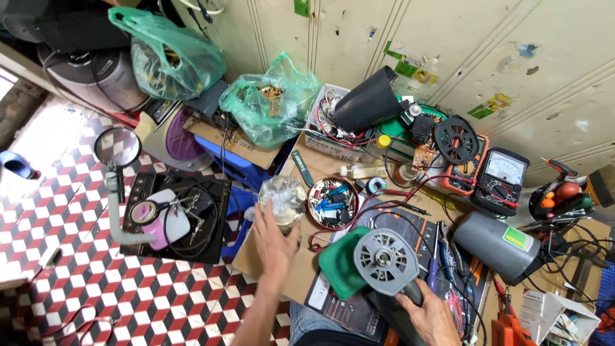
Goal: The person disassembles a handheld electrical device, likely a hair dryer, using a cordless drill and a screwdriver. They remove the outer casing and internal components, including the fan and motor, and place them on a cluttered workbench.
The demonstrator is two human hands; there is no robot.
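Head view. Left hand [274,240] reaches forward from the lower middle, forearm rising from the bottom edge, fingers spread and extended, back of hand up. Fingertips are at the base of a clear jar [284,200]; touching or just short, cannot tell. The grip is apart, not closed on the jar. The jar stands upright on a cardboard sheet [269,272], just left of a round tin [332,203] filled with small parts.

Right hand [428,314] is low at the bottom edge, fingers wrapped around the dark body below a grey motor [386,261]. Clamped on it. The motor's round finned face tilts up toward the camera, directly above the knuckles. A green cover [339,266] lies just left of the motor, touching or overlapping it.

Around: a grey cylinder [494,245] lies on its side to the right of the motor. Two meters [503,178] sit beyond, by a black spool [456,140]. A black cone [367,101] rests on a box of wires. Two green bags [272,106] stand at the back. A magnifier stand [117,150] is at left, over a checkered floor [96,288].
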